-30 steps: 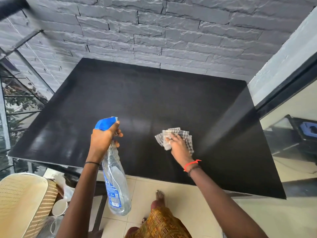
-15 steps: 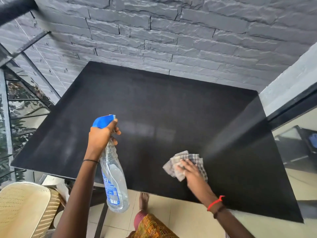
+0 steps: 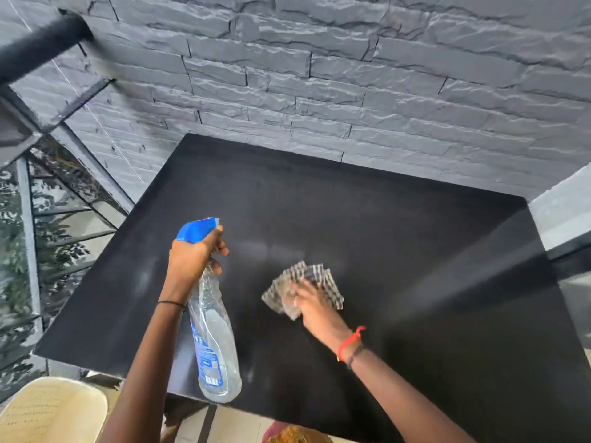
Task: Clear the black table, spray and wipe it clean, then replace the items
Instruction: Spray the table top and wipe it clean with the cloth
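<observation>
The black tabletop (image 3: 399,251) stands against the grey brick wall (image 3: 351,91), bare of items, with pale hazy patches on its left and middle. The left hand (image 3: 192,257) has its grip clamped on the neck of the spray bottle (image 3: 212,340), which hangs tilted above the near edge. The right hand (image 3: 315,302) has its grip apart, fingers laid flat on the checked cloth (image 3: 300,273) in the middle of the tabletop, blurred as if mid-stroke.

From where I stand, the likeliest slip is the cloth. It is only pressed, not held, so a fast stroke could leave it behind or bunch it and smear. The dangling bottle could knock the near edge. The far corners and left haze could be missed. The cream chair (image 3: 54,410) sits close at near left.
</observation>
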Motion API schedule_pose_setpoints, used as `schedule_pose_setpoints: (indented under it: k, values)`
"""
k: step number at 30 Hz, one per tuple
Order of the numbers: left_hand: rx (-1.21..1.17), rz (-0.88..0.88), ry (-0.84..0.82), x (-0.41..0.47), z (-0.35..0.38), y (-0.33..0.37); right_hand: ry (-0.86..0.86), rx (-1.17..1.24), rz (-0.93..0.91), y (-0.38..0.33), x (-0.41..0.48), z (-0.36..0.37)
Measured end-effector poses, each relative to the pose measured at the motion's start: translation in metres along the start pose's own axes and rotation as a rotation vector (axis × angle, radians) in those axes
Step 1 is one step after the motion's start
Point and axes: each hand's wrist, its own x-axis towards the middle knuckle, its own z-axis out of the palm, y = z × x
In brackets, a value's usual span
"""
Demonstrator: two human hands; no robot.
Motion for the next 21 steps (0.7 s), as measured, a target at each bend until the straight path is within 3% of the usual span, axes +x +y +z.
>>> schedule_pose_setpoints:
  k: [4, 9, 14, 18, 21]
  values:
    - [0.008, 0.011, 0.002, 0.029, 0.003, 0.013, -0.057, -0.067, -0.098, 0.004, -0.064, 0.009]
    - [0.038, 0.035, -0.016, 0.058, 0.017, 0.025, 0.085, -0.027, 0.045, 0.083, -0.095, -0.023]
    - [0.058, 0.028, -0.046, 0.076, 0.032, 0.031, 0.123, -0.004, 0.299, 0.163, -0.005, -0.067]
    - [0.041, 0.012, -0.051, 0.085, 0.043, 0.031, 0.094, -0.033, 0.404, 0.144, 0.097, -0.101]
    - [0.037, 0.011, -0.054, 0.092, 0.050, 0.032, 0.116, 0.017, 0.312, 0.103, 0.140, -0.097]
